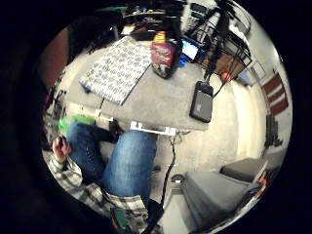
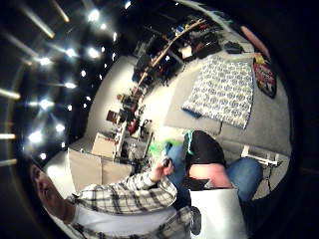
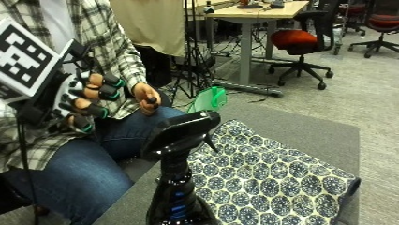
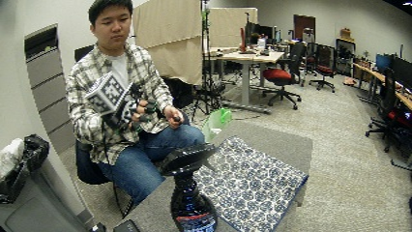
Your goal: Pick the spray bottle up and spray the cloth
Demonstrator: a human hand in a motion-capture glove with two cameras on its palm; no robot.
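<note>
A dark spray bottle (image 3: pixel 178 187) with a black trigger head stands upright at the near end of the grey table (image 3: pixel 299 126). Beside it lies a folded cloth (image 3: pixel 268 178) with a blue-and-white pattern. My gloved right hand (image 3: pixel 87 98) is raised in front of the person's chest, well away from the table, with its fingers loosely curled and nothing in them. In the little finger side palm view the bottle (image 1: pixel 164 57) and the cloth (image 1: pixel 117 68) lie side by side on the table (image 1: pixel 161 102), far from the palm. The wide outside view shows the bottle (image 4: pixel 190 203), the cloth (image 4: pixel 251 181) and the hand (image 4: pixel 138 111).
The person's bare hand (image 3: pixel 148 99) rests on the thigh and holds a small black object. A green thing (image 3: pixel 209 99) sits by the table's far edge. A flat black device (image 1: pixel 201 102) lies on the table near the bottle. Office chairs (image 3: pixel 299 40) and a desk (image 3: pixel 249 11) stand behind.
</note>
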